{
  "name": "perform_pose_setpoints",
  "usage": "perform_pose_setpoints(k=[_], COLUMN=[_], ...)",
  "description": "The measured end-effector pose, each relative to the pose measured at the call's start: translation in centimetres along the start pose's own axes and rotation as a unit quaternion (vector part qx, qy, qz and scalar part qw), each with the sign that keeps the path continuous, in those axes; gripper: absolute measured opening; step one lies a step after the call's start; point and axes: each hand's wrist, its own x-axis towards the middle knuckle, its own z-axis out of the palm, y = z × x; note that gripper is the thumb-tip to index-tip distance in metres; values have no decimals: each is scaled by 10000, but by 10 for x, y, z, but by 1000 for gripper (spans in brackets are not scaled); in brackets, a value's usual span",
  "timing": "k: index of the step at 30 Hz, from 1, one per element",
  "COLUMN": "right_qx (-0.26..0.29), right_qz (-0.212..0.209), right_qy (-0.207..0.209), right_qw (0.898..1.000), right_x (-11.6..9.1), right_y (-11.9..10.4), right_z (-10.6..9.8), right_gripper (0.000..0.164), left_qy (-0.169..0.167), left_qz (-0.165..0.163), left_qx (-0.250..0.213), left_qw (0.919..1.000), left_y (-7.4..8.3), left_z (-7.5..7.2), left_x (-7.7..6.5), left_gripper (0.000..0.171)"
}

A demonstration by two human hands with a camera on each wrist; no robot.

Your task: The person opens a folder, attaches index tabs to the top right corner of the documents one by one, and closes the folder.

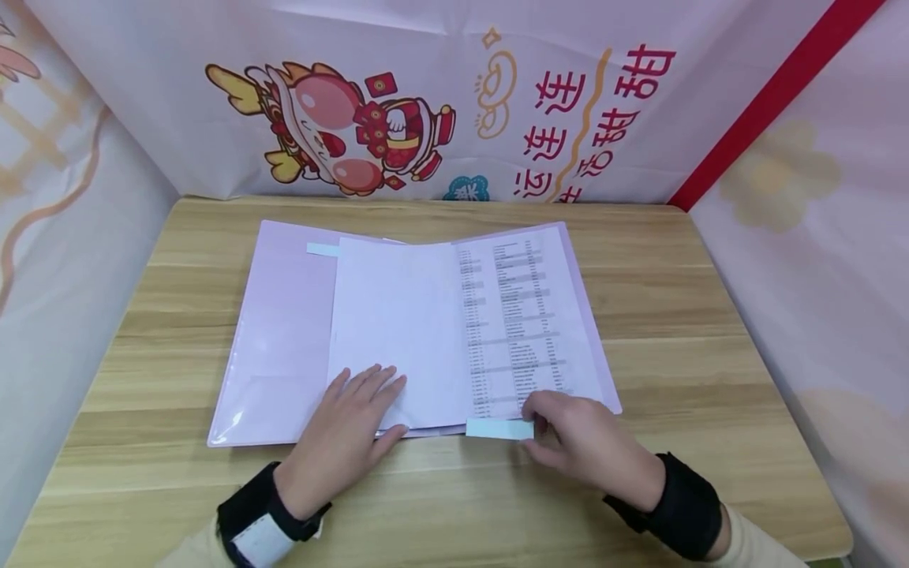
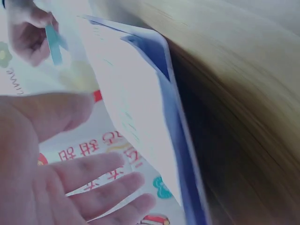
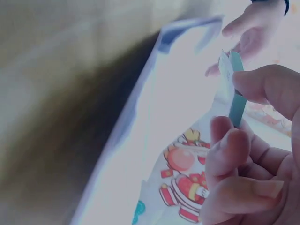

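Note:
A lilac folder lies spread on the table, with white sheets inside. Its right-hand page carries printed columns with grey bands. The left hand rests on the blank left-hand sheet near its lower edge, fingers spread. At the lower edge of the printed page, the right hand pinches the right end of a light blue paper strip between thumb and fingers. In the right wrist view the strip shows between thumb and fingertips. Another pale blue strip sticks out at the sheets' upper left.
The wooden table extends around the folder on all sides. Behind it hangs a printed cloth with a cartoon figure and red characters. Each wrist wears a black band.

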Motion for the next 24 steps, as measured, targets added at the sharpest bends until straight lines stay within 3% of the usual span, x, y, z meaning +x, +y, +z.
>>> perform_pose_setpoints(k=[5,12,16,24], right_qx=[-173,-308,-511,-778], right_qz=[-410,-754,-1113,-1574], right_qy=[644,888,1062,1126], right_qw=[9969,9927,9868,9780], right_x=[7,15,20,26], right_y=[5,3,3,1], right_z=[-8,-7,-4,0], right_gripper=[33,32,33,34], left_qy=[182,-36,-189,-432], left_qz=[27,-163,12,363], left_qx=[-1169,-2942,-3348,-3558], left_qw=[9930,9556,9421,9328], left_y=[9,24,28,27], left_z=[-8,-16,-16,-8], left_x=[8,23,32,45], left_gripper=[53,50,41,21])
